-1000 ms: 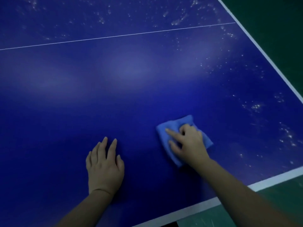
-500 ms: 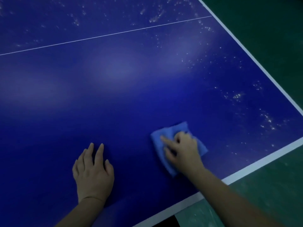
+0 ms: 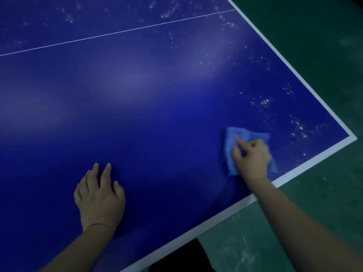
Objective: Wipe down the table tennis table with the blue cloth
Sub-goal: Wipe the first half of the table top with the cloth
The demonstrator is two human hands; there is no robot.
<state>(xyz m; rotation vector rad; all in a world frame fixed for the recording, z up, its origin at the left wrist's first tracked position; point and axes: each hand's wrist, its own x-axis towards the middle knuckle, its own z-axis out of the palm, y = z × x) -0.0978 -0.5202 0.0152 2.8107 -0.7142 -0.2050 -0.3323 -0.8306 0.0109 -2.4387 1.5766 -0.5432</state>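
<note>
The dark blue table tennis table (image 3: 157, 91) fills most of the view, its white-lined near right corner (image 3: 351, 138) at the right. A light blue cloth (image 3: 233, 134) lies crumpled on the surface near that corner. My right hand (image 3: 252, 159) presses down on the cloth, index finger stretched forward and the other fingers curled into the fabric. My left hand (image 3: 100, 197) rests flat on the bare table to the left, fingers straight, holding nothing. The hand hides most of the cloth.
Pale specks (image 3: 265, 102) dot the surface along the right edge and at the far end beyond the thin white centre line (image 3: 117, 33). Green floor (image 3: 324, 55) surrounds the table on the right and below the near edge.
My right hand has slid the cloth to the right, closer to the table's corner. My left hand stays flat on the table.
</note>
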